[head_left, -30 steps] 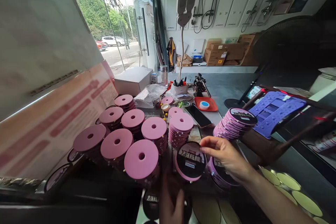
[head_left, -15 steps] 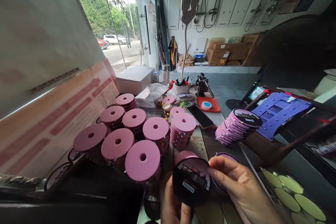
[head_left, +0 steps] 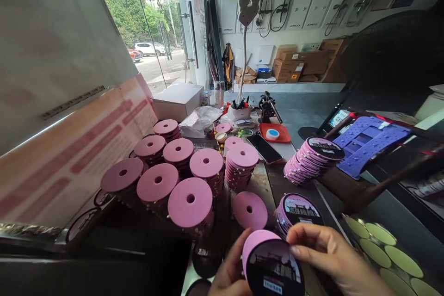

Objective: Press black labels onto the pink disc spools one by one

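Note:
Both of my hands hold one pink spool point(head_left: 272, 263) with a black printed label, low in the view near my body. My right hand point(head_left: 329, 256) pinches its upper right rim with thumb and fingers. From below left, my left hand point(head_left: 231, 273) cups the spool, fingers curled on its edge. Just beyond lie a single pink disc point(head_left: 249, 209) with a centre hole and a short stack of labelled spools point(head_left: 300, 212). Several stacks of pink spools point(head_left: 189, 203) stand to the left on the table point(head_left: 274, 185).
A leaning stack of labelled spools point(head_left: 312, 159) rests at right beside a purple perforated plate point(head_left: 371, 141). A phone point(head_left: 265, 148), a red tray point(head_left: 274, 134), a white box point(head_left: 176, 101) and a large printed carton point(head_left: 62, 115) at left surround the work spot. Green round stickers point(head_left: 385, 254) lie at lower right.
The labelled spool came off the table toward me and lower in view, held by both hands. A plain pink disc and a short labelled stack now show where it was.

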Demonstrator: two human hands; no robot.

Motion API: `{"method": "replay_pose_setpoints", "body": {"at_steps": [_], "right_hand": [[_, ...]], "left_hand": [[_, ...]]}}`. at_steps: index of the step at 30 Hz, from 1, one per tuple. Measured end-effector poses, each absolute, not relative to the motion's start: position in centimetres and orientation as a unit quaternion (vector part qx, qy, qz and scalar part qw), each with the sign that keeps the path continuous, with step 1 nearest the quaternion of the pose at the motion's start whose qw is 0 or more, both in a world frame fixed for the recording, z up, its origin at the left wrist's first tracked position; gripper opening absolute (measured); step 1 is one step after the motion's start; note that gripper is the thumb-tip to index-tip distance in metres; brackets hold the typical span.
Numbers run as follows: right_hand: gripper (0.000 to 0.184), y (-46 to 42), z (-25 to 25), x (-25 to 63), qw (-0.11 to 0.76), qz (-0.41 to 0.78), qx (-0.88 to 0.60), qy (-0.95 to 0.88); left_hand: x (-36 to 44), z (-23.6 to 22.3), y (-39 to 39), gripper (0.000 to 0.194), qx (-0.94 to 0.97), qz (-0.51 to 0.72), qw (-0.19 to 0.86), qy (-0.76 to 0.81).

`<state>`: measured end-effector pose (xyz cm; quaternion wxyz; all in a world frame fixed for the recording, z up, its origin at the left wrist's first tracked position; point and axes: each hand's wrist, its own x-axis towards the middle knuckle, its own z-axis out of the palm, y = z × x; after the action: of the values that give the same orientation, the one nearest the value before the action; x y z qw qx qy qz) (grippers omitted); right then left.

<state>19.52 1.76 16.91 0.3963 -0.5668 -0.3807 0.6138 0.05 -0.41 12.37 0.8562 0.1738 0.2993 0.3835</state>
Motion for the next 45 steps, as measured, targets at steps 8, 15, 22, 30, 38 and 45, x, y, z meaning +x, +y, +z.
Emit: {"method": "replay_pose_setpoints", "body": {"at_steps": [8, 15, 22, 30, 38, 45], "right_hand": [[0.026, 1.6, 17.1, 19.4, 0.372, 0.656, -0.566, -0.333], [0.026, 1.5, 16.4, 19.5, 0.381, 0.663, -0.554, -0.328], [0.026, 1.5, 16.2, 19.5, 0.382, 0.664, -0.551, -0.33], [0.02, 1.3, 16.5, 19.5, 0.382, 0.654, -0.551, -0.35], [0.028, 1.6, 16.8, 19.0, 0.384, 0.65, -0.569, -0.327], [0.027, 1.5, 16.5, 19.3, 0.384, 0.646, -0.571, -0.33]], "left_hand": [[-0.2, 12.3, -0.2, 0.068, 0.232, 0.369, 0.866, 0.247], [0.2, 11.7, -0.6, 0.07, 0.257, 0.402, 0.851, 0.217], [0.0, 11.5, -0.3, 0.074, 0.233, 0.387, 0.86, 0.236], [0.2, 12.5, -0.2, 0.069, 0.241, 0.392, 0.851, 0.251], [0.3, 13.3, -0.4, 0.063, 0.229, 0.401, 0.85, 0.253], [0.2, 13.1, -0.3, 0.063, 0.233, 0.401, 0.849, 0.254]]}}
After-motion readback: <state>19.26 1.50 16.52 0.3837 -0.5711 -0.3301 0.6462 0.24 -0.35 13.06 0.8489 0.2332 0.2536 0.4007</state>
